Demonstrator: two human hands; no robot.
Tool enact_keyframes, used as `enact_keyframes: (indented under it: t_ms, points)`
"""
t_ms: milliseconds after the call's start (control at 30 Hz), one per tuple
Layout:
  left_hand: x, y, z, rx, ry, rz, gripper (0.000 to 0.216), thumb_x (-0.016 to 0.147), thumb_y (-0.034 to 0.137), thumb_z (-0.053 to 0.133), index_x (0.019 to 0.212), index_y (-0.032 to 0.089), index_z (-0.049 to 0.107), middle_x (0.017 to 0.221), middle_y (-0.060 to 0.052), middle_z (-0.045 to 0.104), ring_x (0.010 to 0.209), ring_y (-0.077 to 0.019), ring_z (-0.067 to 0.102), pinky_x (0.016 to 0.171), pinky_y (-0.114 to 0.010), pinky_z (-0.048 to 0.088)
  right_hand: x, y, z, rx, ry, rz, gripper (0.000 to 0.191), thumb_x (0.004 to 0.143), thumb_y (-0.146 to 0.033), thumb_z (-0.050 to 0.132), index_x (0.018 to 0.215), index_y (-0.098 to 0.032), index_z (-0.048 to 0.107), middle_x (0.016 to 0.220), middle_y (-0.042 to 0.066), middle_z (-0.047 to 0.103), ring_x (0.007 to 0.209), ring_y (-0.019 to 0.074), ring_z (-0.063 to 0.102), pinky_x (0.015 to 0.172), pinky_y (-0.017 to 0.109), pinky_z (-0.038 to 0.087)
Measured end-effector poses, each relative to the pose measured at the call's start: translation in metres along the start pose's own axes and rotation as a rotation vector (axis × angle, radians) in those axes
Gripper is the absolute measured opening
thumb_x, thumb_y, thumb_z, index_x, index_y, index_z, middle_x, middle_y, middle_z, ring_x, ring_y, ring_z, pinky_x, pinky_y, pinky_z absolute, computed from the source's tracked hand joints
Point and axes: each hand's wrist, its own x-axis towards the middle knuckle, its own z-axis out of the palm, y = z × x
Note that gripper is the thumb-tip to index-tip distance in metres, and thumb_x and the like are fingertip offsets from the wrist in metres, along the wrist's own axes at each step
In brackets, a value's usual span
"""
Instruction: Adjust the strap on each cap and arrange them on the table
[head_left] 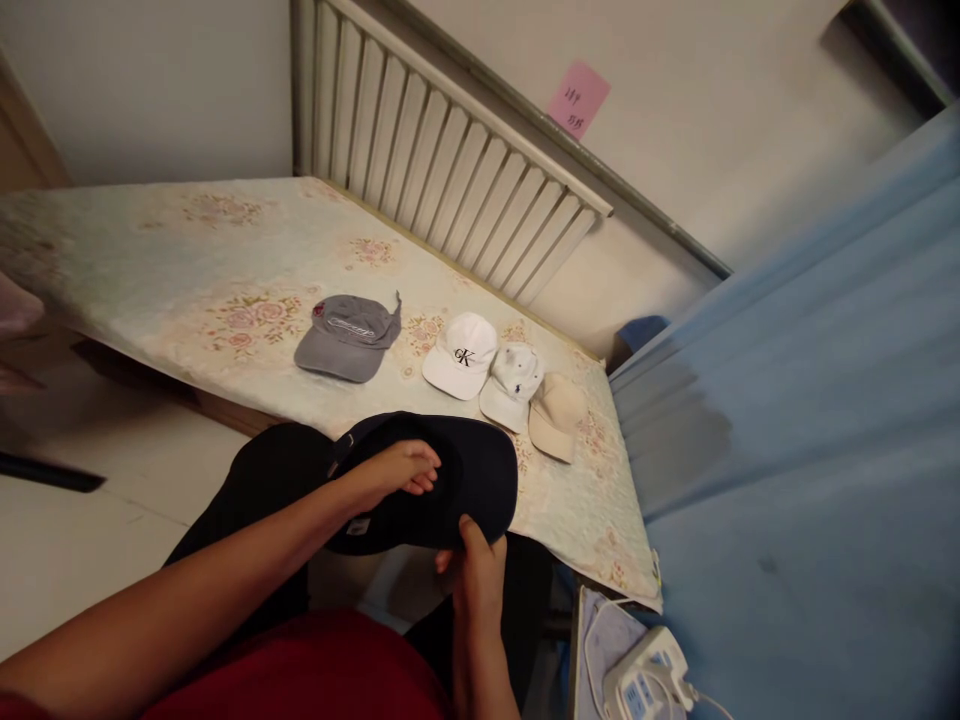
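Note:
I hold a dark navy cap (465, 480) upside down over my lap at the bed's near edge. My left hand (397, 470) reaches into its crown with the fingers curled against the inside. My right hand (476, 565) pinches the near rim of the cap from below, thumb on top. On the flowered bed sheet (187, 260) beyond lie a grey cap (346, 338), a white cap with a black logo (460, 355), a second white cap (511, 385) and a beige cap (556, 415), in a row from left to right.
A white radiator (450, 160) stands against the wall behind the bed, with a pink note (577, 98) stuck above it. Blue fabric (810, 420) fills the right side. A white power strip (649, 685) lies at the bottom right. Pale floor (90, 520) is on the left.

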Motion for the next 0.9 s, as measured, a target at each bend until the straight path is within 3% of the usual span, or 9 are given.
enact_keyframes:
  t_ms: [100,300,433,533,633,767,900]
  points:
    - [-0.003,-0.009,0.011,0.020,-0.114,-0.020,0.027,0.068,0.036,0.060,0.084,0.015,0.057,0.075,-0.002,0.061,0.067,-0.0139,0.059,0.065,-0.027,0.046,-0.002,-0.004,0.000,0.010,-0.071,0.091,0.020,0.077,-0.034,0.054,0.081,-0.015,0.057,0.036,-0.003,0.054,0.028,0.0140,0.046,0.035,0.024,0.035]
    - [0.010,-0.033,0.016,0.359,-0.054,0.088,0.016,0.073,0.032,0.048,0.075,0.018,0.055,0.066,0.002,0.057,0.061,-0.0120,0.052,0.059,-0.024,0.041,-0.002,-0.006,-0.002,-0.047,-0.022,0.090,0.023,0.077,-0.038,0.056,0.084,-0.016,0.057,0.037,-0.002,0.055,0.032,0.0165,0.050,0.037,0.025,0.037]
    - [0.013,-0.039,0.008,0.482,-0.002,0.117,0.008,0.066,0.024,0.054,0.064,0.018,0.058,0.062,0.001,0.058,0.060,-0.0137,0.050,0.057,-0.025,0.036,-0.003,-0.008,-0.004,-0.078,-0.009,0.060,0.026,0.077,-0.039,0.057,0.085,-0.014,0.057,0.038,-0.002,0.056,0.034,0.0167,0.052,0.039,0.026,0.038]
    - [0.014,-0.038,-0.001,0.523,0.070,0.125,0.007,0.066,0.022,0.054,0.063,0.019,0.060,0.063,0.001,0.060,0.063,-0.0151,0.054,0.059,-0.025,0.038,-0.004,-0.011,-0.006,-0.107,-0.001,0.041,0.024,0.078,-0.038,0.056,0.082,-0.015,0.058,0.038,-0.001,0.057,0.035,0.0169,0.052,0.040,0.026,0.038]
    - [0.019,-0.033,-0.014,0.511,0.173,0.134,0.013,0.071,0.023,0.050,0.074,0.019,0.062,0.072,-0.001,0.065,0.071,-0.0172,0.060,0.064,-0.025,0.043,-0.004,-0.012,-0.007,-0.116,0.007,0.043,0.022,0.078,-0.038,0.056,0.078,-0.015,0.057,0.038,-0.001,0.056,0.036,0.0170,0.053,0.042,0.026,0.039]
    - [0.030,-0.025,-0.033,0.462,0.400,0.099,0.029,0.078,0.026,0.044,0.099,0.016,0.062,0.097,-0.008,0.069,0.091,-0.0218,0.064,0.083,-0.030,0.046,-0.004,-0.011,-0.008,-0.104,0.026,0.088,0.023,0.077,-0.038,0.057,0.081,-0.015,0.058,0.038,-0.002,0.055,0.037,0.0180,0.054,0.041,0.026,0.038]
    - [0.034,-0.025,-0.043,0.447,0.486,0.074,0.028,0.074,0.026,0.050,0.097,0.016,0.063,0.109,-0.012,0.067,0.109,-0.0268,0.059,0.096,-0.034,0.040,-0.004,-0.011,-0.008,-0.111,0.019,0.110,0.025,0.077,-0.038,0.056,0.084,-0.014,0.058,0.037,-0.001,0.056,0.037,0.0184,0.054,0.042,0.026,0.039]
